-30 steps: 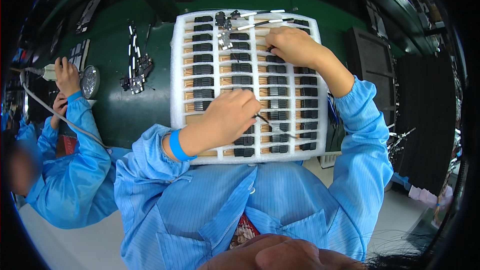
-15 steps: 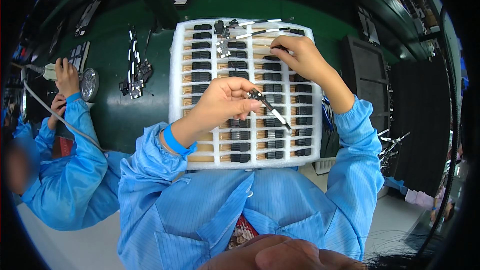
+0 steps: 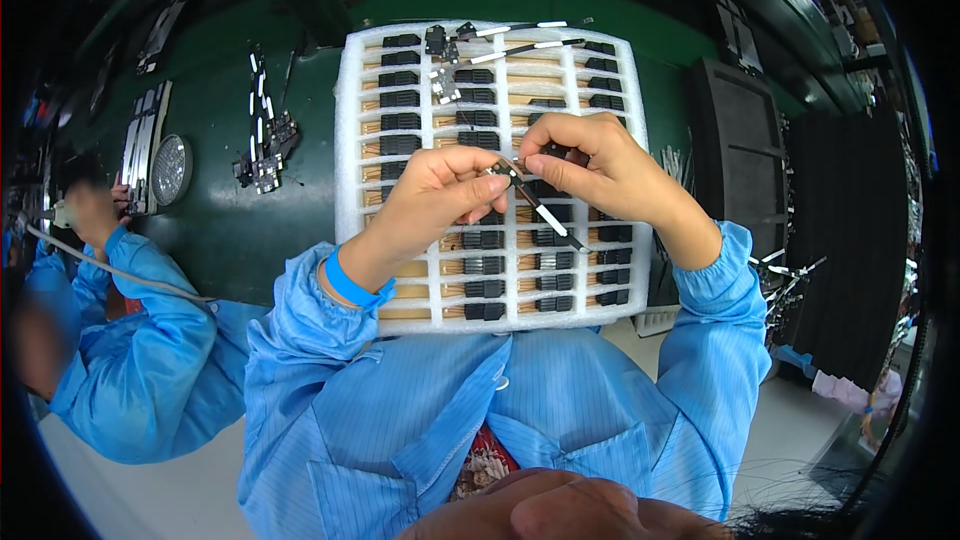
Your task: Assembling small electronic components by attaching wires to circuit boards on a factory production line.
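Observation:
Over the middle of a white foam tray (image 3: pixel 349 240), my left hand (image 3: pixel 432 190) pinches a small circuit board with a black-and-white flat cable (image 3: pixel 549 216) trailing toward me. My right hand (image 3: pixel 620 175) is closed beside it, fingertips at the board. Between its fingers is a small black connector (image 3: pixel 562 151), partly hidden. Rows of black connectors (image 3: pixel 484 310) with thin copper-coloured leads lie in the tray's slots. Across the tray's far edge rest more boards with cables (image 3: pixel 445 90).
Left of the tray, further boards with cables (image 3: pixel 264 155) lie on the green table (image 3: pixel 215 230). A round lamp-like disc (image 3: pixel 172 168) stands farther left, near a co-worker's blurred hand (image 3: pixel 92 212). Black trays (image 3: pixel 735 140) stand at the right.
My right hand has come from the tray's far right slots down to the board, bringing a black connector. My left hand stays nearly in place. The co-worker's hand has moved nearer and leftward.

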Demonstrator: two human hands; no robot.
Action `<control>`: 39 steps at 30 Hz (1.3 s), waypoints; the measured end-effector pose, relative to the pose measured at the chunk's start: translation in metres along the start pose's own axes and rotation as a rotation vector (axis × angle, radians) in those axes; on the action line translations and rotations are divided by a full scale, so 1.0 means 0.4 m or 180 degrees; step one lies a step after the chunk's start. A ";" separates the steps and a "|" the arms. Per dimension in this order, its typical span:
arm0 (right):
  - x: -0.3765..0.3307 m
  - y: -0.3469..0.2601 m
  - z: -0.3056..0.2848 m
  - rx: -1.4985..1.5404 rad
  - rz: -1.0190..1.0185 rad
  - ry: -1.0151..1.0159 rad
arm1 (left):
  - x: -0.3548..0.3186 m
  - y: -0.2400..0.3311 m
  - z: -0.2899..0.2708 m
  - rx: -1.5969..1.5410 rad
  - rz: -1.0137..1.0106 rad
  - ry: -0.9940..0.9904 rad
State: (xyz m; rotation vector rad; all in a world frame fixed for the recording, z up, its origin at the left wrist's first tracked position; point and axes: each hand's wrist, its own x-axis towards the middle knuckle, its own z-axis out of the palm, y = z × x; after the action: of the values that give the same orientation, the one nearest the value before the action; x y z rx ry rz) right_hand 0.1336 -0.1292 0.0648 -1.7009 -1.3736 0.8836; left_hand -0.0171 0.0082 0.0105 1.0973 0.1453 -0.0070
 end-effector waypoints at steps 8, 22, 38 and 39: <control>0.000 0.008 0.006 0.0171 -0.0011 -0.0019 | -0.005 0.000 0.001 -0.0077 -0.0126 -0.0034; -0.001 0.031 0.016 0.0011 -0.0414 0.0220 | -0.003 -0.003 0.000 -0.0062 -0.0055 -0.0039; -0.008 0.025 0.039 -0.1153 -0.1488 0.0962 | -0.006 -0.003 -0.003 -0.0264 -0.0093 -0.0095; -0.009 0.024 0.039 -0.1306 -0.1571 0.0998 | -0.006 -0.003 -0.004 -0.0265 -0.0095 -0.0099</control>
State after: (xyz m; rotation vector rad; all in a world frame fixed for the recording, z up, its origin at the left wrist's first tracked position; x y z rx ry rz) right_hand 0.1235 -0.1319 0.0492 -1.5867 -1.7192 0.0554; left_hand -0.0196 0.0091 0.0091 1.0115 0.1328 -0.0442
